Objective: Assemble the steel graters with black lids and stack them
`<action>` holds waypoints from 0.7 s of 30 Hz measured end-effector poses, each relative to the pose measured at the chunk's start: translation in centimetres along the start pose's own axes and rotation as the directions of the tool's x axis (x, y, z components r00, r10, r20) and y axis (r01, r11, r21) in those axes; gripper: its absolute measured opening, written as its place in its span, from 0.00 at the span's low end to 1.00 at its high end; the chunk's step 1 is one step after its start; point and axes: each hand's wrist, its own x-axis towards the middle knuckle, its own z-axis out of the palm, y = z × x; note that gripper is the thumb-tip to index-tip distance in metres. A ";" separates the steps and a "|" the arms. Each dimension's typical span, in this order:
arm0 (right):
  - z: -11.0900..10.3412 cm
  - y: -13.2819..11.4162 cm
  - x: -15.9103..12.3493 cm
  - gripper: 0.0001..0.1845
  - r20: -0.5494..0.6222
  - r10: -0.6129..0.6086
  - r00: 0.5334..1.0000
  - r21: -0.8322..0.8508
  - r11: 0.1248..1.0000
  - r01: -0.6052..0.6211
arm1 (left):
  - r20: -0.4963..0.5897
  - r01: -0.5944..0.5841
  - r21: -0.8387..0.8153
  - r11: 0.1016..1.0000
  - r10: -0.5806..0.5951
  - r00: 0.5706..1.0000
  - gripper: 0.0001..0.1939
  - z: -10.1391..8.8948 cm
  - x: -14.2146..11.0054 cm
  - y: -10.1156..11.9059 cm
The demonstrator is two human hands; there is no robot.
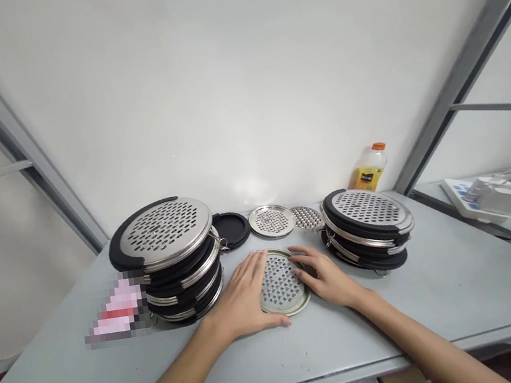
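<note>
A round steel grater disc (281, 283) lies flat on the grey table (441, 292) in front of me. My left hand (246, 294) rests on its left edge, fingers stretched along the rim. My right hand (326, 273) lies on its right edge, fingers extended and flat. Neither hand lifts the disc. To the left stands a stack of black-rimmed graters (172, 257). A shorter stack of the same kind (367, 226) stands to the right.
Behind the disc lie a black round lid (231, 228), a steel disc (272, 221) and a smaller perforated disc (307, 217). An orange-capped bottle (370, 169) stands by the wall. A blurred pink item (117, 309) lies left. Papers and cables (498, 195) sit far right.
</note>
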 end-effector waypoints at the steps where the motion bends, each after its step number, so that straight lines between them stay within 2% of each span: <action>1: 0.0 0.0 0.0 0.19 0.007 -0.006 1.000 0.017 1.000 0.006 | 0.036 0.022 0.001 1.000 -0.022 0.999 0.64 0.1 0.1 -0.2; 5: 0.0 -0.1 0.2 0.24 0.082 -0.057 0.995 0.047 0.997 0.054 | 0.097 -0.021 0.024 0.999 0.018 0.995 0.67 0.2 0.8 0.0; 10: -0.1 -0.3 0.4 0.32 0.189 -0.067 0.980 -0.004 0.998 0.069 | 0.117 -0.057 0.049 0.997 0.051 0.992 0.63 0.4 1.2 0.7; 13: 0.0 -0.5 0.0 0.32 0.125 -0.058 0.990 -0.018 0.998 0.061 | 0.076 -0.046 0.062 0.997 0.042 0.996 0.62 0.6 1.2 0.8; 16: 0.0 -0.8 -0.5 0.24 0.032 -0.051 0.998 -0.043 0.998 0.052 | 0.035 -0.048 0.063 0.997 0.046 0.998 0.59 0.8 1.1 0.8; 21: 0.0 -1.2 -0.9 0.22 0.044 -0.074 0.996 -0.051 0.996 0.077 | -0.019 -0.063 0.059 0.996 0.065 0.998 0.54 1.0 1.1 0.8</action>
